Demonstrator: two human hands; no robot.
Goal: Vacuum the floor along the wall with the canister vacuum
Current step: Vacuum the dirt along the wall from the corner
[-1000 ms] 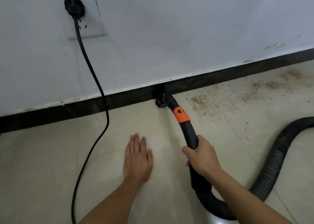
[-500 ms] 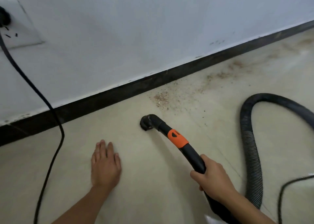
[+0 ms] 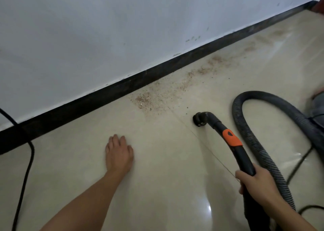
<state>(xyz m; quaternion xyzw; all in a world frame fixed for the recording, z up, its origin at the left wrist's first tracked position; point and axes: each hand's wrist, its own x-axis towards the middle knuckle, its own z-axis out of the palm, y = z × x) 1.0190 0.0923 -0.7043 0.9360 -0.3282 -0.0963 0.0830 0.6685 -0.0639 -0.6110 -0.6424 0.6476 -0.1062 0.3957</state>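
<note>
- The white wall (image 3: 105,29) fills the upper left of our view. It is scuffed in places and runs off to the upper right.
- The pale glossy tiled floor (image 3: 157,187) takes up the rest, with a glare spot low in the picture.
- A dark baseboard (image 3: 122,88) divides wall from floor on a long diagonal.
- The ribbed black hose (image 3: 252,143) of the canister vacuum lies on the floor at the right. It arches up and over, then comes down beside the wand.
- A black power cord (image 3: 26,169) drops across the baseboard at the far left and trails down the floor.
- A band of brown grit (image 3: 157,97) lies along the foot of the baseboard — thickest near the middle and thinner toward the upper right.
- The black wand (image 3: 242,157) slants up from the lower right, its tip well clear of the wall.
- Our right hand (image 3: 257,183) has fingers and thumb wrapped round the wand, gripping it below the collar.
- Our left hand (image 3: 119,153) rests flat on the floor, palm down and fingers straight, holding nothing. It is apart from the wand.
- An orange collar (image 3: 231,138) rings the wand above the grip.
- The elbowed nozzle (image 3: 199,119) sits low at the floor — near the outer specks of grit, apart from the thick patch and beside a tile joint (image 3: 210,153).
</note>
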